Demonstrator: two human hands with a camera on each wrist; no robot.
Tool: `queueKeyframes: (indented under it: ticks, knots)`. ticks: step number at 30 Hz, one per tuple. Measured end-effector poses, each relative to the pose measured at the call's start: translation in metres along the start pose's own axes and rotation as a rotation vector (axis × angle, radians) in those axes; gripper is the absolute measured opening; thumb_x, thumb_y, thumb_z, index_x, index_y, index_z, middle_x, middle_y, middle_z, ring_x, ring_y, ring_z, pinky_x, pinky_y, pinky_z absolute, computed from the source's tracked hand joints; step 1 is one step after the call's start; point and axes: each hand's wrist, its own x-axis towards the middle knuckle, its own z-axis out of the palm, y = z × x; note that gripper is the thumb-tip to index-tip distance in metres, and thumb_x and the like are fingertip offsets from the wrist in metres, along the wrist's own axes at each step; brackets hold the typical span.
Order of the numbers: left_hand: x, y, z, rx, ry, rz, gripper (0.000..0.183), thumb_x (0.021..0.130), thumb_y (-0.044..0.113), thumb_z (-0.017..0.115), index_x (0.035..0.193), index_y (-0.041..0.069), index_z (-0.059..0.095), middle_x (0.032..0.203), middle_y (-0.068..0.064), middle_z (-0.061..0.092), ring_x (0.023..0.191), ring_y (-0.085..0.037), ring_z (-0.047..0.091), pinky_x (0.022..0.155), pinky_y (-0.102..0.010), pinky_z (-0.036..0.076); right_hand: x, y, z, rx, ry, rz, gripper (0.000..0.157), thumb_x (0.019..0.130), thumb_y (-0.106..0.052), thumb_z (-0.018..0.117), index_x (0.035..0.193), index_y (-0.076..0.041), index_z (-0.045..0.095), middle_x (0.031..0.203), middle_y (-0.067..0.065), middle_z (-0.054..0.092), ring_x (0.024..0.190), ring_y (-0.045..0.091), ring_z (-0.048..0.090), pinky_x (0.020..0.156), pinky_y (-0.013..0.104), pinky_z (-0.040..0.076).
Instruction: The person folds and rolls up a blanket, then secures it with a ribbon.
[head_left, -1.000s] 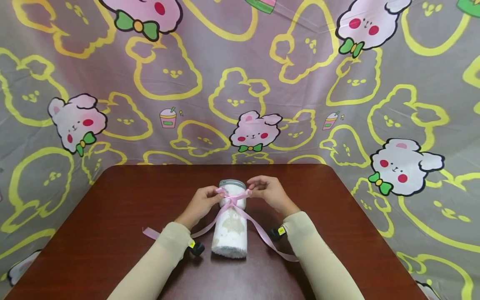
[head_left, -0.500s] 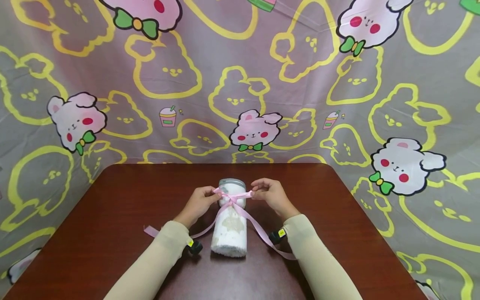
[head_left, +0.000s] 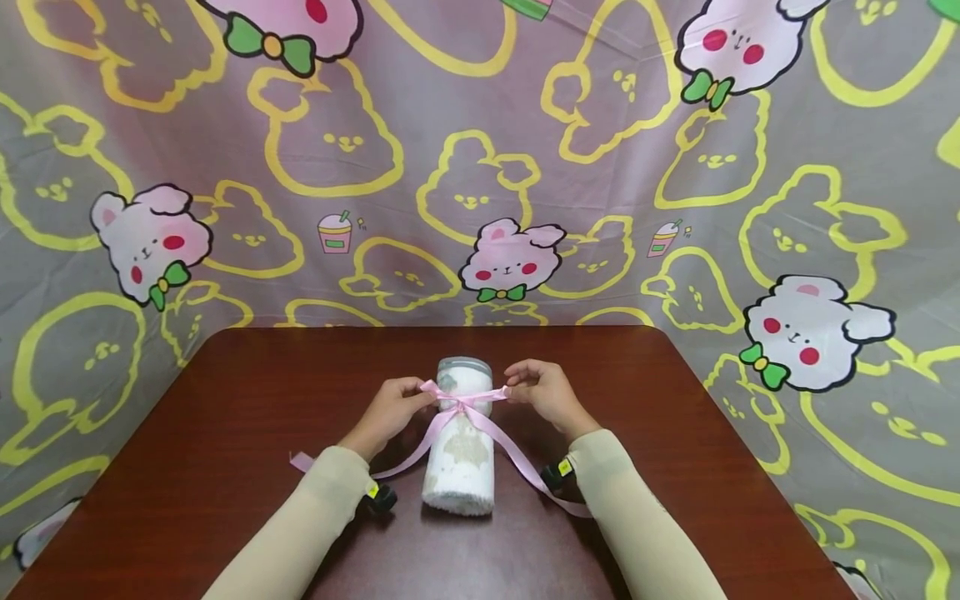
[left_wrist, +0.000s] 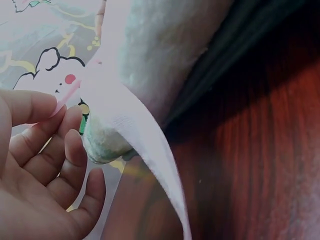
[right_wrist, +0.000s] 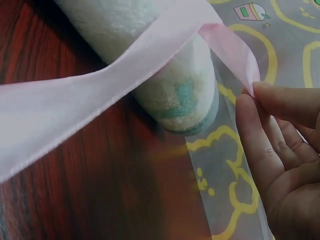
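A rolled white towel with greyish patches lies on the table, pointing away from me. Round its upper part a pink ribbon is tied, crossing in a knot on top. My left hand pinches a short loop of the ribbon between thumb and index finger, left of the knot; the other fingers are loosely bent in the left wrist view. On the opposite side my right hand pinches the other loop by its tip. Two long ribbon tails hang down either side of the towel, the left one passing behind my forearm.
The dark red-brown wooden table carries the towel near its middle. A grey curtain with cartoon bears and rabbits hangs behind it and at both sides. Black wrist cameras sit on both cuffs, close to the ribbon tails.
Both hands have drawn slightly apart, the left moving left and the right a little right. The loops between them now stretch wider across the towel, which has barely moved.
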Motion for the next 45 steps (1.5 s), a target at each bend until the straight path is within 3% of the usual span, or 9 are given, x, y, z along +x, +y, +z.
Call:
queueKeyframes:
  ticks: [5, 10, 19, 31, 38, 45]
  knots:
    - [-0.002, 0.001, -0.002, 0.003, -0.015, -0.001, 0.015, 0.082, 0.017, 0.064, 0.083, 0.002, 0.065, 0.078, -0.015, 0.062, 0.071, -0.027, 0.056, 0.066, -0.041, 0.045, -0.002, 0.001, -0.004, -0.036, 0.016, -0.029, 0.028, 0.071, 0.001, 0.072, 0.097, -0.004, 0.063, 0.084, 0.016, 0.059, 0.07, 0.028, 0.061, 0.064, 0.041, 0.051]
    - [-0.002, -0.002, -0.004, -0.009, -0.025, -0.017, 0.019, 0.083, 0.015, 0.063, 0.087, -0.003, 0.064, 0.082, -0.02, 0.063, 0.074, -0.033, 0.056, 0.068, -0.045, 0.045, -0.005, 0.005, -0.006, 0.008, 0.012, -0.018, 0.029, 0.069, 0.006, 0.071, 0.097, 0.001, 0.062, 0.082, 0.018, 0.059, 0.07, 0.033, 0.062, 0.063, 0.045, 0.05]
    - [-0.005, -0.005, -0.008, 0.019, -0.013, -0.027, 0.016, 0.082, 0.014, 0.063, 0.085, -0.002, 0.065, 0.075, -0.01, 0.064, 0.068, -0.023, 0.057, 0.065, -0.039, 0.046, -0.008, 0.011, -0.008, 0.032, 0.004, -0.01, 0.03, 0.07, 0.009, 0.069, 0.098, 0.005, 0.06, 0.085, 0.023, 0.057, 0.07, 0.035, 0.061, 0.063, 0.045, 0.05]
    - [-0.007, -0.011, -0.014, 0.05, -0.012, -0.137, 0.015, 0.08, 0.018, 0.065, 0.084, 0.003, 0.066, 0.077, -0.012, 0.063, 0.068, -0.023, 0.056, 0.055, -0.035, 0.044, -0.007, 0.017, -0.012, -0.037, 0.002, 0.004, 0.034, 0.071, 0.01, 0.068, 0.103, 0.011, 0.057, 0.082, 0.02, 0.057, 0.068, 0.031, 0.062, 0.063, 0.043, 0.05]
    - [-0.006, -0.014, -0.013, 0.107, -0.029, -0.203, 0.013, 0.079, 0.018, 0.066, 0.078, 0.005, 0.065, 0.069, -0.008, 0.061, 0.06, -0.019, 0.052, 0.05, -0.033, 0.044, -0.009, 0.017, -0.012, -0.121, 0.014, 0.066, 0.032, 0.07, 0.009, 0.069, 0.101, 0.008, 0.059, 0.081, 0.017, 0.058, 0.066, 0.028, 0.062, 0.061, 0.04, 0.051]
    - [-0.006, -0.016, -0.014, 0.14, -0.036, -0.211, 0.01, 0.077, 0.011, 0.064, 0.073, 0.002, 0.064, 0.064, -0.009, 0.061, 0.045, -0.016, 0.045, 0.044, -0.029, 0.039, -0.006, 0.027, -0.009, -0.249, -0.006, 0.103, 0.032, 0.067, 0.008, 0.072, 0.096, 0.002, 0.062, 0.076, 0.013, 0.055, 0.061, 0.024, 0.062, 0.055, 0.035, 0.051]
